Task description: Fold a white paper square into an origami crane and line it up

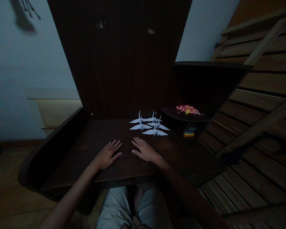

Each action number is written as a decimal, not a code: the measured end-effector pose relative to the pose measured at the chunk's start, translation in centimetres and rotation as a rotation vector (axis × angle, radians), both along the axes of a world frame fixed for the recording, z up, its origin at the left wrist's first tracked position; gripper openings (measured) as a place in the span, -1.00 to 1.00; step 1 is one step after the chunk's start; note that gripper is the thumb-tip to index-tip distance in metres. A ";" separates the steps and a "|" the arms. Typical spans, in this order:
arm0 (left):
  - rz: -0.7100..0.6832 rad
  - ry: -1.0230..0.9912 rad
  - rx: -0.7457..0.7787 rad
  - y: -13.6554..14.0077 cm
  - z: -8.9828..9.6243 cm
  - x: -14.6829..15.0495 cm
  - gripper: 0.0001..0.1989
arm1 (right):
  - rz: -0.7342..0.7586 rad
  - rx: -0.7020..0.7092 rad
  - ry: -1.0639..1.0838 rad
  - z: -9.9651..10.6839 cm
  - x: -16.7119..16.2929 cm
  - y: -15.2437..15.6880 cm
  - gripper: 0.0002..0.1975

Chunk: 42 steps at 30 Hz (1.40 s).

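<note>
My left hand lies flat, palm down, on the dark wooden desk, its fingers apart. To its right, my right hand rests the same way, with a gap between the two thumbs. Neither hand holds anything. Just beyond the right hand stand several white folded paper cranes with wings spread, grouped near the desk's back panel. The fingertips of the right hand are closest to them but do not touch them.
A small corner shelf at the right bears a heap of pink, red and yellow bits. Beneath it is a small dark and yellow item. A raised side panel bounds the desk at left. Wooden slats stand at right.
</note>
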<state>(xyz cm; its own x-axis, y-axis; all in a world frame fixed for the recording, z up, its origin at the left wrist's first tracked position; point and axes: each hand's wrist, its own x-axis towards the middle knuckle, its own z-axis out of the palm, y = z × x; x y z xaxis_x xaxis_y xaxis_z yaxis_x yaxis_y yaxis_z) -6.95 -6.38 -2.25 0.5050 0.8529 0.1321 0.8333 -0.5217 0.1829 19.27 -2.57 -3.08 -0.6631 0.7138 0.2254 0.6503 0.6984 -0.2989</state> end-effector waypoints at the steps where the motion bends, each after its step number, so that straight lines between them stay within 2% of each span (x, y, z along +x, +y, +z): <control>1: -0.001 0.003 -0.002 0.0 0.0 0.0 -0.40 | 0.000 -0.001 -0.002 0.0 0.0 0.0 -0.35; 36: -0.028 -0.045 0.028 0.2 -0.4 -0.3 -0.43 | -0.004 -0.006 0.009 0.1 0.0 -0.1 -0.35; 42: -0.012 -0.029 0.013 0.0 0.0 -0.1 -0.42 | -0.001 -0.006 0.021 0.1 0.0 -0.2 -0.36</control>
